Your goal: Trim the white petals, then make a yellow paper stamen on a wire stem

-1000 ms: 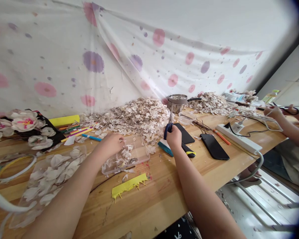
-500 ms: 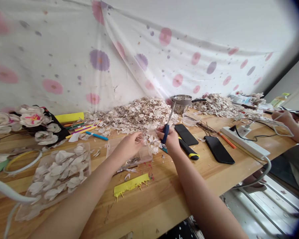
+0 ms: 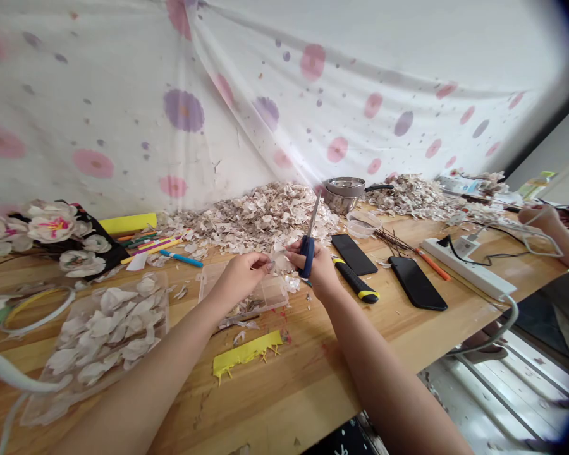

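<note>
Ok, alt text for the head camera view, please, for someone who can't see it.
Over a wooden table, the right hand holds blue-handled scissors upright, while the left hand pinches a pale scrap. Behind them lies a heap of petal scraps before a spotted cloth.

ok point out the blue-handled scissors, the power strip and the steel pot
blue-handled scissors [image 3: 306,256], head view, on the blue handle
power strip [image 3: 474,273], head view, on its white top
steel pot [image 3: 340,202], head view, on its outer wall
</note>
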The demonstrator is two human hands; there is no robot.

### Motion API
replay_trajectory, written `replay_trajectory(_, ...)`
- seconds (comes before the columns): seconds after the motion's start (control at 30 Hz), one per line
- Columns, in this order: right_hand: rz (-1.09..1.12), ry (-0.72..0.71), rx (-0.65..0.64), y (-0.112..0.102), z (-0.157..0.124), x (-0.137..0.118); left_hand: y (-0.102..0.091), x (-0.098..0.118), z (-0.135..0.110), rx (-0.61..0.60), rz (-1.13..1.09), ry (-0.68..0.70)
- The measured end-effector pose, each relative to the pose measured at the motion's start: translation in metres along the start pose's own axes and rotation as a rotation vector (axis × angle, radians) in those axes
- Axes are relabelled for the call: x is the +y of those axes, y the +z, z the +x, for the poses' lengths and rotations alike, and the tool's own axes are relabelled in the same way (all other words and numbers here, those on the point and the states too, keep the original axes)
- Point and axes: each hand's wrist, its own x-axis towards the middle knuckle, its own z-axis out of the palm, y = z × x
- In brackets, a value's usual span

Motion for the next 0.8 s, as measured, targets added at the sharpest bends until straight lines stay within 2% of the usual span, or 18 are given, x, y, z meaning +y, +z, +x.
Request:
replay_trajectory(0.33,0.201,-0.128,0.084,-0.005,0.003,-0.009,0.015,-0.004,-0.004,-0.075,-0.041,0.005)
replay_trajectory(0.53,0.294,-0.121,0.072,0.0,-0.004,-0.018,0.031,-0.006,-0.003,-0.155,-0.246,0.032)
replay_trajectory(0.8,0.28,-0.088,0.038,0.002,-0.004,-0.013,0.014,0.002,-0.002,-0.119,-0.396,0.051)
